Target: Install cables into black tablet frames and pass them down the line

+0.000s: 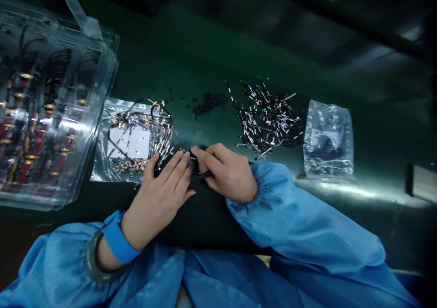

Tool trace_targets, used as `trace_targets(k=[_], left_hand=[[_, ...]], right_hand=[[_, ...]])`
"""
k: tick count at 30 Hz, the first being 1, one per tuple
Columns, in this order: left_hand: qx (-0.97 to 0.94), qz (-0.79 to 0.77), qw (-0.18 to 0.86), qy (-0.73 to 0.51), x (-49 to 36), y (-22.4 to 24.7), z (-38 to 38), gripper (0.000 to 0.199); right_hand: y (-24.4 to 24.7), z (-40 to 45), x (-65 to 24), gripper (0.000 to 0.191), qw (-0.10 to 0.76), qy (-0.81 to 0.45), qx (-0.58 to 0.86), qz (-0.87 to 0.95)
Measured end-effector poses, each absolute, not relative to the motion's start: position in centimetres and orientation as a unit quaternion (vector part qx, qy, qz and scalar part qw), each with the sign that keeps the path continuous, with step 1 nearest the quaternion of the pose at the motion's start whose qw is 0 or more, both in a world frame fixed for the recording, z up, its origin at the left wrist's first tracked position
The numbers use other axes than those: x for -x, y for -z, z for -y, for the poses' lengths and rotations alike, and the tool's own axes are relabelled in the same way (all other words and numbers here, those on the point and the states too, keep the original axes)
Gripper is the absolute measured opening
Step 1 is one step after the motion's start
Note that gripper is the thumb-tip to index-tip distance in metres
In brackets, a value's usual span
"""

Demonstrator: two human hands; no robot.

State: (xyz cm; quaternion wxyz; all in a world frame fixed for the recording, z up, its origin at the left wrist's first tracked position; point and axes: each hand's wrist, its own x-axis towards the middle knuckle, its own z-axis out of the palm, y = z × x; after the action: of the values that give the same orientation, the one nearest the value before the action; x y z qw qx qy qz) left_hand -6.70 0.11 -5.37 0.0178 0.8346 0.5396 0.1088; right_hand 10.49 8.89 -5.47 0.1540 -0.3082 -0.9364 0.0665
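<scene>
My left hand (pixel 167 185) lies palm down with its fingers stretched out, the fingertips over a thin dark cable with a small gold-coloured end (pixel 182 150). Close beside it, my right hand (pixel 227 171) is closed in a pinch on a black cable (pixel 201 176), part of which shows below the fingers. What lies right between the fingertips is small and partly hidden. To the left of the hands, several cables with gold and white ends (pixel 164 137) lie on a clear plastic bag (pixel 102 173) with a white label (pixel 139 144).
Stacked clear trays (pixel 68 125) holding cables stand at the left. A tangled pile of black cables with white markings (pixel 268 116) lies right of centre, beside another clear bag (pixel 329 139). Small black bits (pixel 210 103) are scattered behind the hands on the green tabletop (pixel 191 57).
</scene>
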Motion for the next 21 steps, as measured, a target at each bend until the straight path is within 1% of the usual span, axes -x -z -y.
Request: trace_targets(k=[3,6,9,12,18,21], left_hand=[[-0.834,-0.542,0.020,-0.105,6.7,5.3,-0.1,0.036],[-0.833,-0.540,0.029,-0.113,6.7,5.3,-0.2,0.037],[-0.832,-0.540,0.033,-0.124,6.7,5.3,-0.2,0.039],[-0.829,-0.543,0.033,-0.127,6.7,5.4,-0.2,0.039],[-0.830,-0.544,0.027,-0.120,6.7,5.5,-0.1,0.035],[-0.831,-0.543,0.023,-0.115,6.7,5.4,-0.2,0.034]], right_hand=[[5.7,-8.4,-10.4,0.037,0.125,-0.010,0.284,0.951],[5.7,-7.8,-10.1,0.037,0.133,0.049,0.271,0.952],[5.7,-7.5,-9.9,0.037,0.124,0.060,0.260,0.956],[5.5,-7.6,-9.9,0.038,0.116,0.002,0.283,0.952],[4.5,-9.0,-10.0,0.032,0.150,-0.199,0.365,0.897],[4.6,-10.9,-9.5,0.027,0.203,-0.201,0.402,0.870]])
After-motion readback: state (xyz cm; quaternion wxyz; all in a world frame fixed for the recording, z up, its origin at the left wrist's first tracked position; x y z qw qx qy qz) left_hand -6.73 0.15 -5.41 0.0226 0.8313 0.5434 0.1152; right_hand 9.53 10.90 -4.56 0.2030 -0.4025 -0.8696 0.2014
